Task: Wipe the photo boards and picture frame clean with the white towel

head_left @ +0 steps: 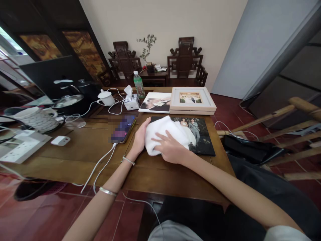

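Observation:
A bunched white towel (163, 130) lies over the left part of a dark photo panel (208, 142) on the wooden table. The panel's uncovered right side shows a couple in wedding clothes. My right hand (173, 149) presses down on the towel with its fingers spread over the fabric. Along the panel's left edge rests my left hand (140, 137), its fingers stretched out and touching the towel's side; its thumb cannot be made out. To the left of that hand, a phone (122, 130) lies with a white cable (105, 157) plugged into it.
Behind the panel lie a framed photo (210, 100) and a white-edged photo print (152, 103). A bottle (138, 85), a tissue box (131, 102) and a lidded cup (106, 98) stand farther back. A power strip (17, 150) and charger (60, 140) occupy the left side.

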### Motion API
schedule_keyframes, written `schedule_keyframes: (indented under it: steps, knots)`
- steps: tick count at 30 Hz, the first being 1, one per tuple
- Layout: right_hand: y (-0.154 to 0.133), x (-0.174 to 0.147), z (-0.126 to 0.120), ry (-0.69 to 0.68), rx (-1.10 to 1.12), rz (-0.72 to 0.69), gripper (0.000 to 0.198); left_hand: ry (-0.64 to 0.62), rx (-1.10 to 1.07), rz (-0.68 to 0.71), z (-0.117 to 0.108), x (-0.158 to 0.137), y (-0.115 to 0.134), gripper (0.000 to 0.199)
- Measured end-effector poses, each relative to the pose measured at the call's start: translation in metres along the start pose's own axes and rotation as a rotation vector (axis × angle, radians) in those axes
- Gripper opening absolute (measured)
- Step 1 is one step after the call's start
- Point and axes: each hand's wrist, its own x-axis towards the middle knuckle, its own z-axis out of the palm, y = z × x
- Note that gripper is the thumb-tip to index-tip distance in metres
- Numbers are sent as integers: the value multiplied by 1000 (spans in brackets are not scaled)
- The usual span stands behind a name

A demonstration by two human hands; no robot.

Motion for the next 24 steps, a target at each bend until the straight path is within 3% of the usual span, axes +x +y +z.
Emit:
schedule_keyframes:
  steps: [5, 11, 14, 17, 21, 24]
  knots:
    - [-14, -48, -18, -85, 90, -57, 41, -145, 219, 66, 5, -3, 1, 51]
    - [14, -73, -41, -23, 59, 263, 43, -245, 351, 47, 8, -2, 0, 46]
    - [40, -52, -41, 33, -10, 390, 45, -252, 364, 62, 8, -1, -2, 43]
    - [60, -11, -35, 96, 1, 453, 48, -245, 353, 66, 8, -1, -5, 41]
    - [62, 50, -28, 134, 119, 414, 43, -227, 361, 57, 8, -1, -6, 39]
    - [54, 77, -25, 136, 154, 402, 42, -249, 363, 61, 7, 0, -6, 37]
